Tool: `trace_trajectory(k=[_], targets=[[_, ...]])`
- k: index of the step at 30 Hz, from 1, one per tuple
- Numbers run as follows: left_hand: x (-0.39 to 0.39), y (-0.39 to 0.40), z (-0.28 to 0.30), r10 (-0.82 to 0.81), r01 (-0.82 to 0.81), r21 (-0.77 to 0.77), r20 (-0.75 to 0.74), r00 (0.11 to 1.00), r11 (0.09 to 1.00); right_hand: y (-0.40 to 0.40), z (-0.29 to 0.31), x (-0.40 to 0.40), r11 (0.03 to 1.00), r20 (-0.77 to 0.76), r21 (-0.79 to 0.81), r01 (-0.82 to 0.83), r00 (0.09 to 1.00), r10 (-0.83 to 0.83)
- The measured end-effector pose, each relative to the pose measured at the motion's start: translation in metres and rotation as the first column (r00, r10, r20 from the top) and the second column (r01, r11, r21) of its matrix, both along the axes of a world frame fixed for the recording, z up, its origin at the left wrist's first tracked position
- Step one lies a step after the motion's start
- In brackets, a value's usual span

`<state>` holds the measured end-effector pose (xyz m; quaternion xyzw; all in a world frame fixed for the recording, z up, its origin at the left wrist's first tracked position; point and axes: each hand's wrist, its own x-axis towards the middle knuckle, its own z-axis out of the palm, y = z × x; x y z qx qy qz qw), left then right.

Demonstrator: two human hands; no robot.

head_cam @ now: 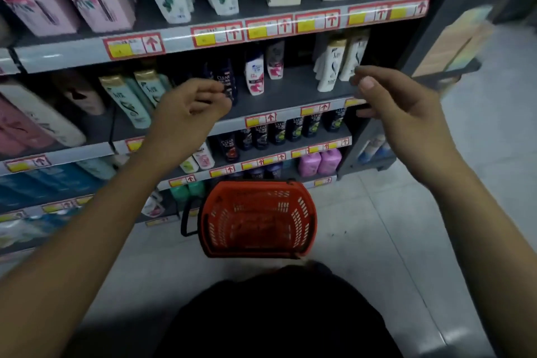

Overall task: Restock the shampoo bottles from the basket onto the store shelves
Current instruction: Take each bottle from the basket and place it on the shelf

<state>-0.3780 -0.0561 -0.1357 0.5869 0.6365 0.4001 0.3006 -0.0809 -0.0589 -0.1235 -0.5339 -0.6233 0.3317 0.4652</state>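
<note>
A red plastic basket [255, 219] stands on the floor in front of the shelves, and I see no bottles inside it. My left hand [189, 113] hovers before the middle shelf [293, 90], fingers loosely curled, holding nothing, just in front of a dark Clear shampoo bottle [223, 78]. My right hand [398, 107] is raised at the shelf's right end, near two white shampoo bottles [334, 64], fingers apart and empty. A white and red shampoo bottle [255, 73] stands between the hands on the same shelf.
Pink and cream boxed products and white bottles fill the top shelf [261, 3]. Lower shelves hold several dark bottles [290, 128] and pink jugs [319, 161]. Grey tiled floor [392, 241] stretches to the right. A grey shelf upright [430, 23] ends the unit.
</note>
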Motion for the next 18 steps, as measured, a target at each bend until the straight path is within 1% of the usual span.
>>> trace_trajectory(k=[3, 5, 7, 10, 13, 16, 18], targets=[[0.004, -0.001, -0.023, 0.056, -0.052, -0.07, 0.056, 0.997, 0.996, -0.019, -0.043, 0.008, 0.982, -0.18, -0.118, 0.147, 0.97, -0.167], [0.006, 0.0, -0.032, 0.096, -0.087, -0.112, 0.071, 0.993, 0.99, -0.033, -0.064, 0.007, 0.956, -0.232, -0.219, 0.196, 0.941, -0.247], [0.006, 0.0, -0.039, 0.129, -0.117, -0.143, 0.08, 0.988, 0.983, -0.046, -0.08, 0.004, 0.936, -0.254, -0.296, 0.19, 0.929, -0.269], [0.004, 0.001, -0.047, 0.181, -0.16, -0.18, 0.109, 0.977, 0.971, -0.055, -0.094, 0.001, 0.919, -0.262, -0.353, 0.177, 0.924, -0.279], [-0.001, -0.001, -0.054, 0.207, -0.179, -0.206, 0.123, 0.97, 0.962, -0.052, -0.102, 0.0, 0.909, -0.254, -0.38, 0.172, 0.925, -0.281], [-0.008, -0.004, -0.06, 0.257, -0.213, -0.237, 0.177, 0.95, 0.948, -0.046, -0.103, -0.004, 0.903, -0.237, -0.394, 0.17, 0.931, -0.279], [-0.011, -0.005, -0.06, 0.26, -0.207, -0.248, 0.203, 0.944, 0.946, -0.041, -0.1, -0.005, 0.903, -0.228, -0.394, 0.173, 0.933, -0.279]])
